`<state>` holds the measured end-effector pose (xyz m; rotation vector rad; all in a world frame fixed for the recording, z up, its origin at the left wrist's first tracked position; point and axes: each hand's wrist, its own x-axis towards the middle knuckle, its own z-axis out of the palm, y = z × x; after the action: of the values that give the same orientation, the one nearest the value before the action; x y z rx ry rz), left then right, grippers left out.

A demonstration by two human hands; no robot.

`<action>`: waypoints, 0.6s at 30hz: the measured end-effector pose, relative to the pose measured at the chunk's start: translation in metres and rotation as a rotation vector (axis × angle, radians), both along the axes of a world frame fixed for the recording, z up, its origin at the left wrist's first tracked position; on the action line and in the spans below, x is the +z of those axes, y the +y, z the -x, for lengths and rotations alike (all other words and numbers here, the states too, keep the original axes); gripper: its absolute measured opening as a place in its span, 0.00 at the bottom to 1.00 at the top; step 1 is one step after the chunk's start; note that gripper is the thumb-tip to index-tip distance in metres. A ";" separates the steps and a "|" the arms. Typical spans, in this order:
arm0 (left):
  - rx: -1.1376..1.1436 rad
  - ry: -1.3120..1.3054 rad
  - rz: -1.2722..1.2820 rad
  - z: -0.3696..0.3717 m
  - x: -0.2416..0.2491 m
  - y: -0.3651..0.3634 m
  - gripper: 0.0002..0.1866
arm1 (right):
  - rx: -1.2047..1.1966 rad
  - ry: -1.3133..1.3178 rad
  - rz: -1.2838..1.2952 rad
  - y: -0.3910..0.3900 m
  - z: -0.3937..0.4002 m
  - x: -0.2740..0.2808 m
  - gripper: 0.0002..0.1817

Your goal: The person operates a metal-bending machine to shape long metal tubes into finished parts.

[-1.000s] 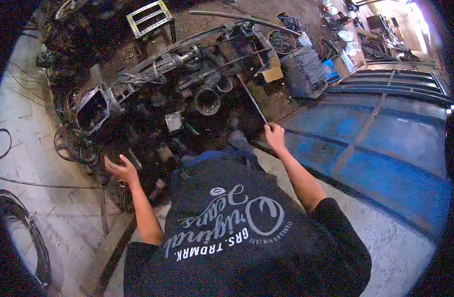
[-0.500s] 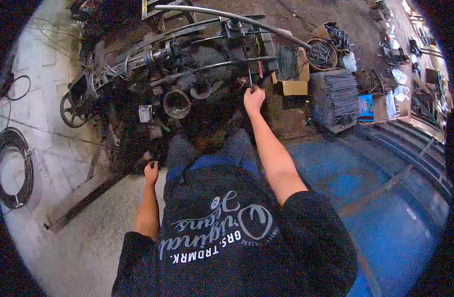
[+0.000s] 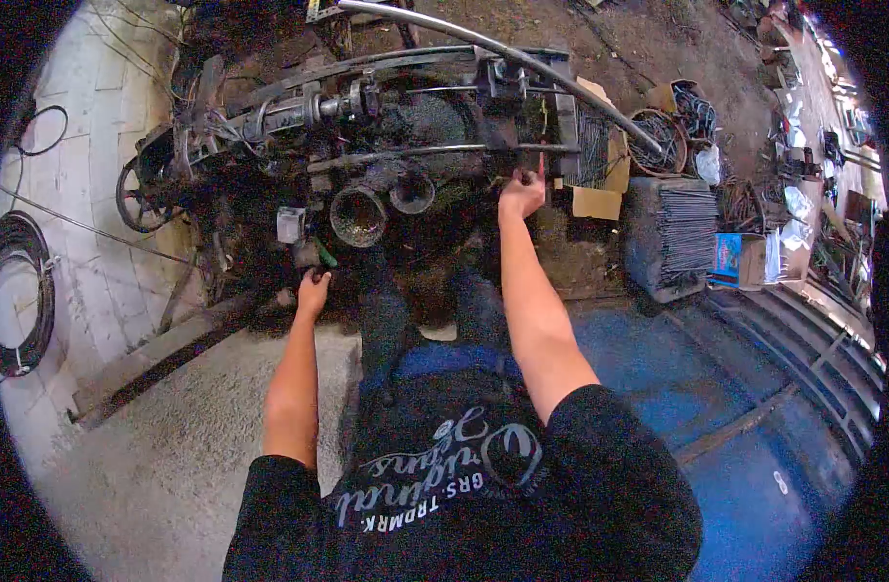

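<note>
My right hand (image 3: pixel 522 196) is at the right end of a dark, greasy machine (image 3: pixel 430 121). Its fingers are curled closed beside a thin red piece (image 3: pixel 541 165); whatever they hold is too dark to make out. Lower and to the left, my left hand (image 3: pixel 314 293) has its fingers bent together just under a small green piece (image 3: pixel 326 257) on the machine's near side. What those fingers hold, if anything, is hidden. Two round, cup-like metal openings, the larger one (image 3: pixel 358 217) holding small bits, lie between my hands. A small pale box (image 3: pixel 290 224) sits above my left hand.
A long bent metal tube (image 3: pixel 503 50) slants over the machine. To the right are a cardboard box (image 3: pixel 597 203) with rods, a bin of stacked rods (image 3: pixel 687 233) and a basket (image 3: pixel 658 141). A coil of black cable (image 3: pixel 23 291) lies far left, a spoked wheel (image 3: pixel 139 199) nearer.
My left hand has risen towards the green piece. My right hand has shifted in the view towards the red piece; the dark upright bar seen at its fingers before no longer shows there. The view has shifted.
</note>
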<state>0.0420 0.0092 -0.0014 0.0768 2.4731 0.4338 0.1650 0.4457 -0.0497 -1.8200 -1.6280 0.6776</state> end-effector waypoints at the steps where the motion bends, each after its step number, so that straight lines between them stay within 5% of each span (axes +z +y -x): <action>1: 0.115 -0.065 -0.078 0.003 -0.017 -0.002 0.30 | 0.020 -0.059 -0.022 0.000 0.002 -0.001 0.07; 4: 0.352 -0.095 -0.385 0.006 -0.069 -0.004 0.33 | 0.027 -0.112 -0.042 -0.007 -0.006 0.033 0.10; 6: 0.445 -0.165 -0.383 0.010 -0.103 -0.007 0.31 | 0.103 0.141 0.064 -0.013 -0.012 0.056 0.09; 7: 0.547 -0.224 -0.370 0.012 -0.106 -0.006 0.28 | 0.124 0.303 0.151 -0.011 -0.014 0.066 0.08; 8: 0.550 -0.230 -0.364 0.011 -0.107 -0.011 0.28 | 0.227 0.240 -0.081 0.000 -0.022 0.049 0.06; 10: 0.569 -0.320 -0.427 0.004 -0.077 -0.001 0.26 | 0.255 0.413 0.055 0.026 -0.023 0.061 0.05; 14: 0.159 0.029 0.047 0.013 0.012 0.029 0.28 | 0.218 0.821 0.266 0.082 0.017 0.101 0.05; 16: 0.107 0.049 0.125 0.032 0.013 0.027 0.30 | 0.371 0.731 0.017 0.109 0.039 0.098 0.07; 18: 0.031 -0.146 0.191 0.054 0.018 0.028 0.30 | 0.360 0.736 0.060 0.121 0.056 0.109 0.08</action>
<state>-0.0117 0.0377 0.0169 -0.0690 2.3613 0.2063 0.1093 0.5668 0.0593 -1.0945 -1.4171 1.3715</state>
